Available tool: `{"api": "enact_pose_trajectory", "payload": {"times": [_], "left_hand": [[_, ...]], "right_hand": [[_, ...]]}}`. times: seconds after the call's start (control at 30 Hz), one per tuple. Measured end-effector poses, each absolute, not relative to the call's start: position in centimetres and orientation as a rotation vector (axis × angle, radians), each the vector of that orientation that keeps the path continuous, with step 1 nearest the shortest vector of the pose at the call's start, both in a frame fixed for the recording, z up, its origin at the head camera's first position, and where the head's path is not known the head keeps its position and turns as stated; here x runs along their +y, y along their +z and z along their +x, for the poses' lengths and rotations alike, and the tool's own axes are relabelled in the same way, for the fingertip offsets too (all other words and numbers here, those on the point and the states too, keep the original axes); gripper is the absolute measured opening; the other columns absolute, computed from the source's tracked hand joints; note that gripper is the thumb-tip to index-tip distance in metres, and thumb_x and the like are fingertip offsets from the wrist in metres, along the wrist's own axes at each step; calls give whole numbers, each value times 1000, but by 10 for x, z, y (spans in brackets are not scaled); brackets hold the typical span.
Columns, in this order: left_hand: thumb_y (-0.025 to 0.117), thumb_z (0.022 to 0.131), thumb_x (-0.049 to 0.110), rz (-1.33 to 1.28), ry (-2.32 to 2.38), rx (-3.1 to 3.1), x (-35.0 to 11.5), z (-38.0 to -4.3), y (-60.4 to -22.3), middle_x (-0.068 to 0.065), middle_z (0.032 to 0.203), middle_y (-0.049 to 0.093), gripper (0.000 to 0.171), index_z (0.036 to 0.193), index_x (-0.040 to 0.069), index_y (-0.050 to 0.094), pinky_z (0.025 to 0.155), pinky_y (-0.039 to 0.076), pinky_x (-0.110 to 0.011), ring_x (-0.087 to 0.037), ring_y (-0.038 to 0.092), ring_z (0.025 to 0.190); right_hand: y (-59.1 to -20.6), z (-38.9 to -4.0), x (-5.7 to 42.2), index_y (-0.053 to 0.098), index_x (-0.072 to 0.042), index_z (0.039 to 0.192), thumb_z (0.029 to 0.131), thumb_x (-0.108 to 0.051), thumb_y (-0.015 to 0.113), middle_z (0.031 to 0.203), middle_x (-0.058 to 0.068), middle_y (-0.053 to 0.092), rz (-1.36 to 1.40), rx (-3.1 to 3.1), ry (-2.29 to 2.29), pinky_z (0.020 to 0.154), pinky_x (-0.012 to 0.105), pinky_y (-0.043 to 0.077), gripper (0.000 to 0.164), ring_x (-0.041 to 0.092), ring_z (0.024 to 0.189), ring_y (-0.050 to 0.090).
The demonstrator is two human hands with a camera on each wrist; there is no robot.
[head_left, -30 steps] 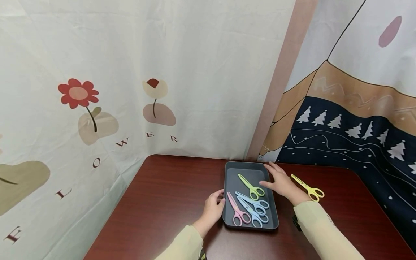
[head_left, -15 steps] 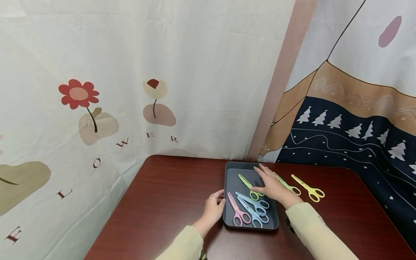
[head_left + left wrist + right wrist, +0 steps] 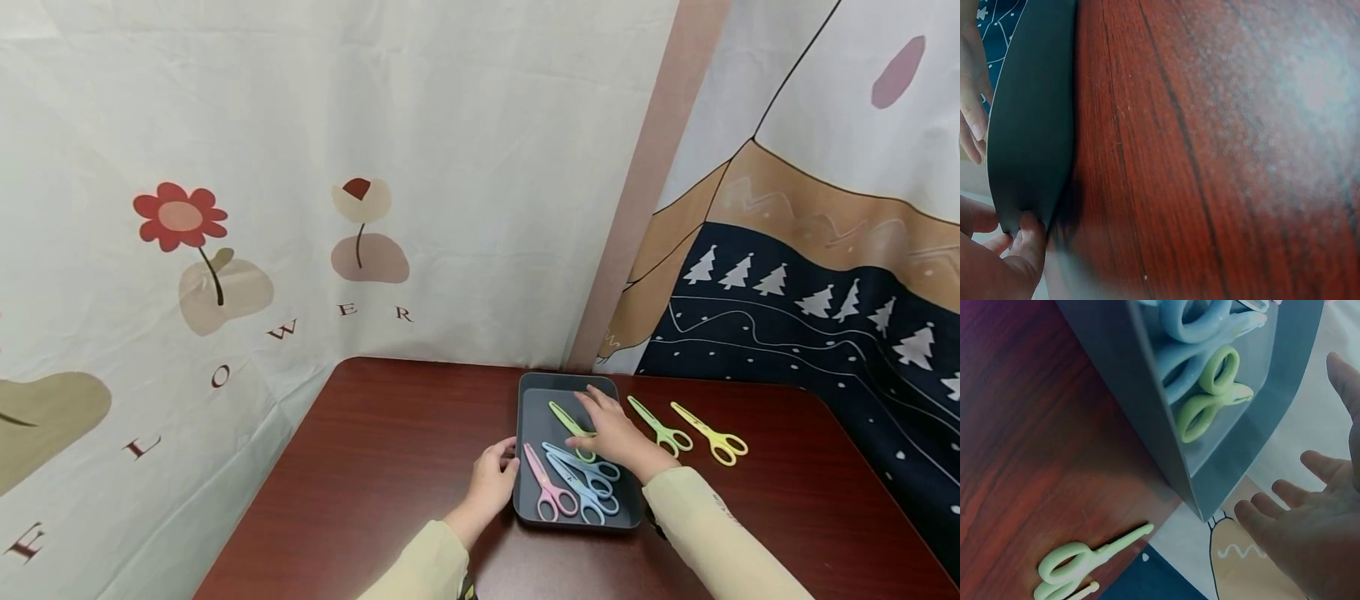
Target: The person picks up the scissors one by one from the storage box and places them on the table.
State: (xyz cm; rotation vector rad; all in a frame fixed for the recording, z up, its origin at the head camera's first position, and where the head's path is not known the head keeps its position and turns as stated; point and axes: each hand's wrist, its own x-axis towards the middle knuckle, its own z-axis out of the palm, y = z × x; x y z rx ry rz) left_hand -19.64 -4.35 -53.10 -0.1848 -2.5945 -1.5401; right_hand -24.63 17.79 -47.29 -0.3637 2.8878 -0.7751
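A dark grey tray (image 3: 538, 392) holds a pink pair of scissors (image 3: 542, 481), two overlapping light-blue pairs (image 3: 572, 475) and a yellow-green pair of scissors (image 3: 564, 417). My left hand (image 3: 491, 479) rests at the tray's left side; in the left wrist view its fingertips touch the outer wall (image 3: 1032, 125) near one end. Over the tray's right half is my right hand (image 3: 613, 429), fingers spread and empty, partly covering the yellow-green scissors' handles. Those handles (image 3: 1210, 403) show uncovered in the right wrist view, apart from the right hand (image 3: 1310, 519).
To the tray's right, a light-green pair of scissors (image 3: 655, 423) and a yellow pair (image 3: 708, 432) lie on the reddish-brown table (image 3: 405, 433). Printed curtains (image 3: 480, 208) hang behind the table's far edge.
My right hand has moved left from the tray's right rim to over its scissors, uncovering the light-green pair on the table. The left hand has stayed at the tray's side.
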Motion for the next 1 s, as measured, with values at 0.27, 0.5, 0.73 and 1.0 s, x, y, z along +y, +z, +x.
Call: {"api": "enact_pose_trajectory", "payload": {"times": [0.27, 0.5, 0.73, 1.0], "left_hand": [[59, 87, -3, -181, -1550, -2590, -43, -196, -530, -18, 103, 65, 32, 119, -6, 60, 73, 53, -26, -26, 66, 86], [59, 87, -3, -176, -1550, -2593, -43, -196, -530, -17, 104, 64, 32, 119, -5, 60, 73, 52, -26, -26, 65, 87], [59, 87, -3, -183, -1552, -2586, -44, -196, -530, -17, 104, 64, 32, 119, -5, 60, 73, 53, -27, -27, 66, 87], [60, 87, -2, -173, -1564, -2589, -44, -196, -530, -17, 104, 64, 32, 120, -5, 60, 72, 53, -26, -26, 65, 87]], "right_hand": [[-480, -246, 176, 34, -6, 145, 81, -33, 74, 150, 25, 23, -272, 2872, -788, 103, 64, 29, 80, 47, 135, 23], [-488, -247, 176, 39, -2, 142, 82, -31, 73, 145, 25, 30, -240, 2855, -825, 101, 60, 34, 74, 45, 131, 30], [-493, -247, 173, 41, -2, 140, 82, -31, 73, 141, 24, 35, -182, 2852, -803, 101, 59, 36, 72, 42, 127, 33], [-499, -246, 173, 47, -1, 135, 81, -29, 74, 135, 25, 40, -206, 2870, -744, 97, 55, 40, 67, 41, 121, 39]]}}
